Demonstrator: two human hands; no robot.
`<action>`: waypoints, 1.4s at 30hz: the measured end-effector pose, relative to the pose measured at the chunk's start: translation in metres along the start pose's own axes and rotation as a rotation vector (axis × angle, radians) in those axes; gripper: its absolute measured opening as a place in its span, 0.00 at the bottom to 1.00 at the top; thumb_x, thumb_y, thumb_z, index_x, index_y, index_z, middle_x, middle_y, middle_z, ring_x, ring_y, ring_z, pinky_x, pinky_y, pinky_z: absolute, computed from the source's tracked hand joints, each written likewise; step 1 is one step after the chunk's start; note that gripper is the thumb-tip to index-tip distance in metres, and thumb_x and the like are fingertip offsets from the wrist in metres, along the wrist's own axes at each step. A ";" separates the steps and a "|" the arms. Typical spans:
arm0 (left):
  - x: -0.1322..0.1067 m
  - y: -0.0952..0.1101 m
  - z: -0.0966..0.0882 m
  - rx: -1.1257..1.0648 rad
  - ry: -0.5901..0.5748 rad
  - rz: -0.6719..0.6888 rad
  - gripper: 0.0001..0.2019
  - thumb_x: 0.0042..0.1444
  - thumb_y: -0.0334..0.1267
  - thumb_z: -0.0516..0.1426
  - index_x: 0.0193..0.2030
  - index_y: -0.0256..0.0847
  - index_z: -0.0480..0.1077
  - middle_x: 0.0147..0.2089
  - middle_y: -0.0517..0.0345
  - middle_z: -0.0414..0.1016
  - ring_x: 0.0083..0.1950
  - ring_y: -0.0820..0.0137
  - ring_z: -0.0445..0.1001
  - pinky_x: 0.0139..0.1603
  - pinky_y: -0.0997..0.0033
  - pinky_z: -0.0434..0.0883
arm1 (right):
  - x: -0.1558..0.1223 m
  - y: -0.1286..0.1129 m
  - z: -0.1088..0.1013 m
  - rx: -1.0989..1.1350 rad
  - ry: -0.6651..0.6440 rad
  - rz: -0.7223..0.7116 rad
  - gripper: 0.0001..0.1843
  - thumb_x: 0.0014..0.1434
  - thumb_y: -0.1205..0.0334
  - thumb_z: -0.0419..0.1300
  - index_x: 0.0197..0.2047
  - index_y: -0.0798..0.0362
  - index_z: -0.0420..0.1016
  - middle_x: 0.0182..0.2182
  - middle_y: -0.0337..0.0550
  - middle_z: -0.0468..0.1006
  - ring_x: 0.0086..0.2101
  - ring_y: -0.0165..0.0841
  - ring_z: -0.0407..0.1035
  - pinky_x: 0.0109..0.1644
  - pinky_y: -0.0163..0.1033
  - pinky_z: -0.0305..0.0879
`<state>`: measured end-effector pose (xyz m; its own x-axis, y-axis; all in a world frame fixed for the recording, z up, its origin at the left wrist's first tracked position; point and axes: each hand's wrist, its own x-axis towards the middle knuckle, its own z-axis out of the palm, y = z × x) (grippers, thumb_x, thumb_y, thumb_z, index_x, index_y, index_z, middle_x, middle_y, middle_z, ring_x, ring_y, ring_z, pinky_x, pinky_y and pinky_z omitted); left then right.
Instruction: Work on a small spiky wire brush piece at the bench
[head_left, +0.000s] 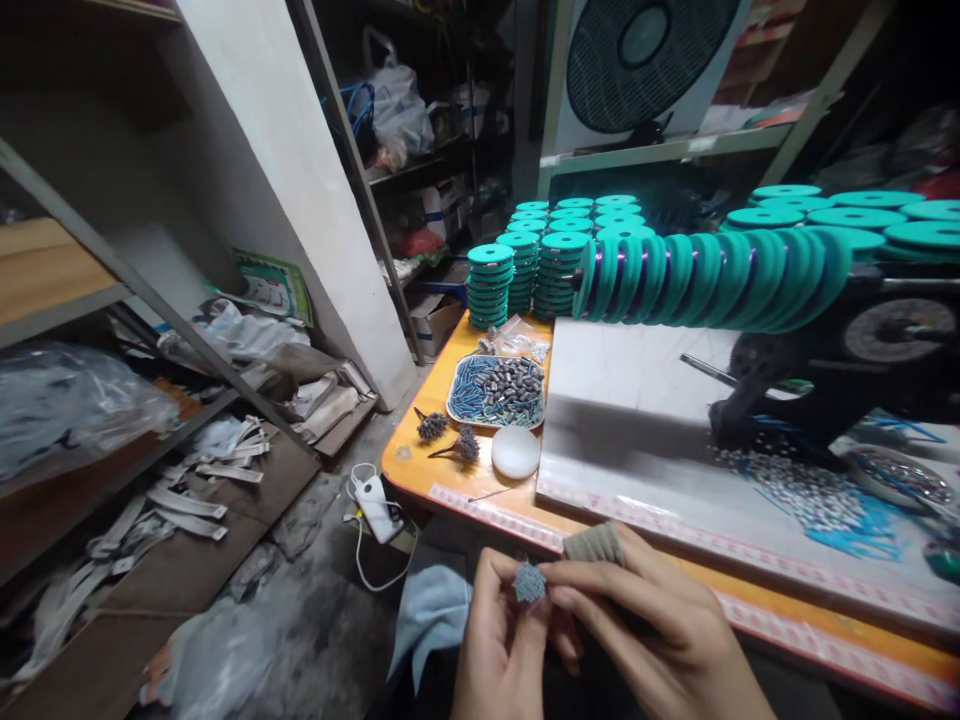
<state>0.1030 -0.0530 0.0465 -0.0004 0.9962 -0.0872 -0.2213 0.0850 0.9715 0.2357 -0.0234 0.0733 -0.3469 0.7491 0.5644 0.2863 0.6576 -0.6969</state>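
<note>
Fingers of both hands pinch a small grey bundle (529,582) between them: left hand (499,650) closes on it from below-left, right hand (660,630) from the right, fingertips nearly touching. Just beyond the right fingers, a tan roll (594,543) rests at the table (420,470) edge.

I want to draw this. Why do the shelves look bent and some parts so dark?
Head view: the wide lens bends the shelf rail and stretches the row of green spools; light glares off the white board; the top corners fall into shadow; both hands look sharp.
</note>
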 end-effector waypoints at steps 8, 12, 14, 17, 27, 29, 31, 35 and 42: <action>-0.006 -0.001 0.002 0.128 0.107 -0.008 0.15 0.57 0.50 0.52 0.32 0.39 0.59 0.24 0.60 0.60 0.26 0.76 0.59 0.28 0.76 0.58 | 0.000 -0.007 0.004 -0.071 0.044 0.053 0.07 0.56 0.73 0.56 0.37 0.53 0.69 0.27 0.40 0.68 0.29 0.26 0.65 0.30 0.32 0.62; -0.004 -0.001 0.002 -0.144 0.033 -0.020 0.13 0.59 0.47 0.51 0.34 0.39 0.55 0.20 0.65 0.56 0.23 0.78 0.57 0.26 0.77 0.57 | -0.006 -0.003 0.004 -0.126 0.087 -0.041 0.13 0.55 0.74 0.56 0.42 0.51 0.69 0.29 0.40 0.69 0.31 0.26 0.65 0.32 0.31 0.63; -0.004 -0.002 -0.001 -0.240 -0.001 0.066 0.11 0.61 0.43 0.50 0.32 0.38 0.55 0.21 0.64 0.56 0.23 0.79 0.58 0.27 0.76 0.57 | -0.010 0.000 0.003 -0.158 0.095 -0.085 0.15 0.54 0.75 0.57 0.44 0.52 0.69 0.31 0.42 0.69 0.33 0.27 0.65 0.33 0.31 0.63; -0.004 -0.003 -0.006 -0.247 0.003 0.198 0.09 0.63 0.37 0.48 0.31 0.38 0.54 0.23 0.63 0.57 0.25 0.79 0.59 0.28 0.75 0.57 | -0.014 0.002 -0.001 -0.196 0.110 -0.093 0.15 0.53 0.76 0.58 0.44 0.55 0.69 0.33 0.45 0.68 0.34 0.28 0.65 0.35 0.33 0.65; -0.007 -0.003 -0.008 -0.194 0.002 0.258 0.09 0.63 0.35 0.46 0.31 0.38 0.56 0.24 0.62 0.57 0.26 0.78 0.60 0.29 0.73 0.57 | -0.016 -0.001 -0.004 -0.215 0.091 -0.079 0.16 0.53 0.75 0.59 0.45 0.55 0.69 0.34 0.45 0.68 0.35 0.28 0.65 0.36 0.32 0.65; -0.006 -0.002 -0.008 -0.192 -0.004 0.259 0.09 0.63 0.35 0.47 0.31 0.38 0.56 0.24 0.62 0.57 0.26 0.78 0.60 0.29 0.73 0.57 | -0.017 -0.001 -0.005 -0.209 0.088 -0.067 0.16 0.53 0.75 0.59 0.45 0.55 0.69 0.34 0.46 0.68 0.35 0.28 0.65 0.36 0.32 0.65; -0.006 -0.003 -0.007 -0.188 -0.009 0.254 0.09 0.63 0.36 0.47 0.31 0.38 0.56 0.24 0.62 0.57 0.26 0.78 0.60 0.29 0.73 0.57 | -0.017 -0.001 -0.005 -0.199 0.088 -0.069 0.16 0.53 0.76 0.59 0.45 0.54 0.69 0.34 0.46 0.68 0.35 0.28 0.65 0.35 0.32 0.66; -0.008 -0.003 -0.003 -0.187 -0.007 0.166 0.11 0.62 0.39 0.48 0.30 0.38 0.54 0.23 0.62 0.57 0.26 0.78 0.59 0.30 0.73 0.57 | -0.013 -0.002 -0.003 -0.137 0.058 -0.109 0.17 0.53 0.77 0.58 0.46 0.55 0.70 0.32 0.45 0.69 0.33 0.27 0.65 0.33 0.31 0.65; -0.012 -0.004 0.001 -0.128 0.052 0.009 0.12 0.60 0.43 0.51 0.31 0.38 0.55 0.22 0.63 0.55 0.25 0.79 0.56 0.27 0.76 0.55 | -0.004 -0.012 -0.001 -0.086 0.067 -0.082 0.15 0.51 0.77 0.59 0.41 0.53 0.72 0.28 0.41 0.70 0.28 0.26 0.65 0.30 0.30 0.64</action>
<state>0.1048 -0.0647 0.0442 -0.0526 0.9943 -0.0932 -0.3441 0.0696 0.9363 0.2349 -0.0346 0.0802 -0.3127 0.6940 0.6486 0.3358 0.7195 -0.6079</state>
